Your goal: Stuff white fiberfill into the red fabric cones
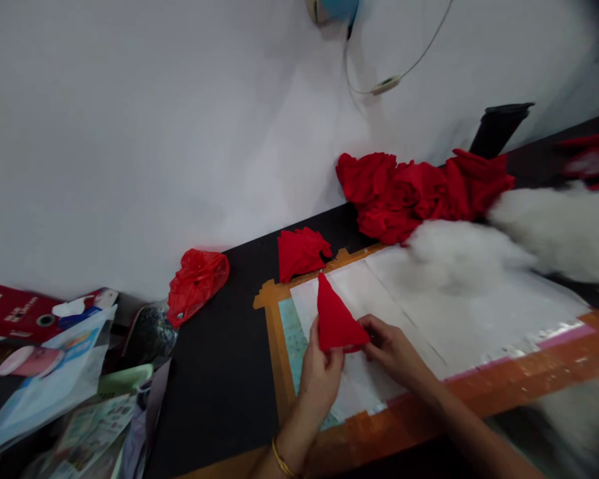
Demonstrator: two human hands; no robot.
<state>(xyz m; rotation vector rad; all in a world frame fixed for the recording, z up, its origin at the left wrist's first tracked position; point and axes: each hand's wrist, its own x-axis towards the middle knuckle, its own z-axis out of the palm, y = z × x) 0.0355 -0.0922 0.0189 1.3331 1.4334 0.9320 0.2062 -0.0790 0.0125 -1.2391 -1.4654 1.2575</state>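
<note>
A small red cloth cone, its tip pointing away from me, is held up above the white sheet. My left hand is closed round its left side and lower edge. With thumb and fingers, my right hand pinches its lower right corner. A short pile of red cloth pieces lies just beyond the cone, at the taped edge. White fluffy stuffing sits on the sheet to the right. Whether anything is inside the cone is hidden.
A large heap of red cloth lies against the wall, with more white stuffing at right. On the left are a red plastic bag, a red box and a green basket with papers. A cable hangs above.
</note>
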